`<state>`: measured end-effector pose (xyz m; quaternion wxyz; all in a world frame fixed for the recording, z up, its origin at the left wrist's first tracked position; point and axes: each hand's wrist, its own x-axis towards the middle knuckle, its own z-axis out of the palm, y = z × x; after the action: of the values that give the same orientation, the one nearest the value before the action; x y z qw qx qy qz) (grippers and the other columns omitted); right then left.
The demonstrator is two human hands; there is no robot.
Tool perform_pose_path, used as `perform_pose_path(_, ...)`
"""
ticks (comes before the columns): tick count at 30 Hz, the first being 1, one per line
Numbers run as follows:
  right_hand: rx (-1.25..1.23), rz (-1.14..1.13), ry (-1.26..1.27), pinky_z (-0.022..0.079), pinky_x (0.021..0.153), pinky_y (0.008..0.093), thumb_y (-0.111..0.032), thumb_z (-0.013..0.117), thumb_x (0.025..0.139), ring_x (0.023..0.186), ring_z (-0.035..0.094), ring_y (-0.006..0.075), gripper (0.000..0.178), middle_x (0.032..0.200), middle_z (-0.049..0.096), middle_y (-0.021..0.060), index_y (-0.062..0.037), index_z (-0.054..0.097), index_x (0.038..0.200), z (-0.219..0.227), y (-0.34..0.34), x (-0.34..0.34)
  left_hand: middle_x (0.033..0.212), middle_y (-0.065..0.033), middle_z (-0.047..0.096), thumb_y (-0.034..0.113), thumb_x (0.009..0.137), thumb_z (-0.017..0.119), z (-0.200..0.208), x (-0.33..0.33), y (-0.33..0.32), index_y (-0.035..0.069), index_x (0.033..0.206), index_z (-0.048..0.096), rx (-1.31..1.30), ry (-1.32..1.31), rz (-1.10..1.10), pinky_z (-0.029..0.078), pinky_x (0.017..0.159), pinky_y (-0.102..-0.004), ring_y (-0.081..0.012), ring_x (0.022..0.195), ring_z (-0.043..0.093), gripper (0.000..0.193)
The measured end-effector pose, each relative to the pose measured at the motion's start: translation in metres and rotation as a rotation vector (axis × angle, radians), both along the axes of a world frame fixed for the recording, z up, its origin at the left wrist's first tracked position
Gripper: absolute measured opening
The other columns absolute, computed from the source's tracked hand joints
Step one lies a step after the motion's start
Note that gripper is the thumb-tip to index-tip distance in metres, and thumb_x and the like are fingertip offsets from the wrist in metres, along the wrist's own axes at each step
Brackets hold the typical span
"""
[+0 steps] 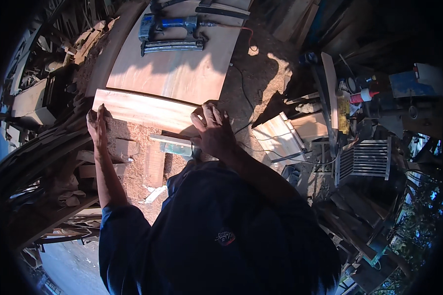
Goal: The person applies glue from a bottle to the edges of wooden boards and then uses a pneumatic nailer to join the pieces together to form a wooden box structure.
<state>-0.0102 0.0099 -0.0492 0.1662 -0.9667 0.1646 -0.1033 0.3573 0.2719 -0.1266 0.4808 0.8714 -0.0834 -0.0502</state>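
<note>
A light wooden board (145, 109) lies crosswise in front of me, along the near edge of a wide wooden panel (147, 76). My left hand (98, 123) pinches the board's left end, thumb and fingers about its near corner. At the other end my right hand (215, 132) is closed over the board, fingers bent across its top and far edge. A blue and grey pneumatic nail gun (172, 33) rests on the far part of the panel, with a red hose (251, 38) running off to the right.
Sawdust and wood shavings (135, 184) cover the ground below the board, around short timber offcuts (155, 160). Stacked planks (39, 162) crowd the left side. On the right are a joined wooden piece (280, 137), a red-capped bottle (363, 95) and a slatted rack (369, 160).
</note>
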Motion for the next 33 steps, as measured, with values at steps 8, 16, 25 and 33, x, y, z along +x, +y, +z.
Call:
perform_pose_path(8, 0.161, 0.119, -0.265, 0.043, 0.110, 0.0555, -0.025, 0.090, 0.069, 0.137, 0.043, 0.0506, 0.084, 0.151, 0.037, 0.0319, -0.0110, 0.051, 0.143, -0.024, -0.024, -0.030, 0.095, -0.0066, 0.064, 0.033, 0.096, 0.071, 0.010, -0.029, -0.023, 0.000, 0.114, 0.064, -0.221, 0.158, 0.160, 0.054, 0.076, -0.0328, -0.0176, 0.087, 0.061, 0.038)
perform_pose_path(16, 0.358, 0.070, -0.314, 0.047, 0.110, 0.0480, -0.025, 0.092, 0.065, 0.135, 0.048, 0.0417, 0.094, 0.152, 0.038, 0.0210, -0.0094, 0.046, 0.145, -0.043, -0.039, -0.041, 0.117, -0.0108, 0.069, 0.023, 0.093, 0.075, -0.006, -0.041, -0.051, -0.005, 0.131, 0.057, -0.374, 0.258, 0.286, 0.055, 0.084, -0.0315, -0.0208, 0.099, 0.067, 0.050)
perform_pose_path(25, 0.406, 0.038, -0.355, 0.048, 0.110, 0.0459, -0.022, 0.091, 0.068, 0.135, 0.049, 0.0398, 0.090, 0.152, 0.038, 0.0208, -0.0055, 0.047, 0.144, -0.045, -0.029, -0.041, 0.134, -0.0237, 0.064, 0.011, 0.071, 0.083, -0.051, -0.016, -0.015, -0.010, 0.138, 0.055, 0.942, -0.713, -0.279, 0.052, 0.099, -0.0418, -0.0380, 0.113, 0.065, 0.075)
perform_pose_path(33, 0.542, 0.019, -0.282, 0.047, 0.109, 0.0480, -0.026, 0.090, 0.071, 0.139, 0.044, 0.0426, 0.086, 0.155, 0.032, 0.0234, -0.0042, 0.049, 0.143, -0.052, -0.038, -0.049, 0.127, -0.0222, 0.066, 0.006, 0.083, 0.066, -0.029, -0.038, -0.037, -0.007, 0.135, 0.059, 0.918, -0.568, -0.293, 0.051, 0.103, -0.0409, -0.0385, 0.115, 0.063, 0.054)
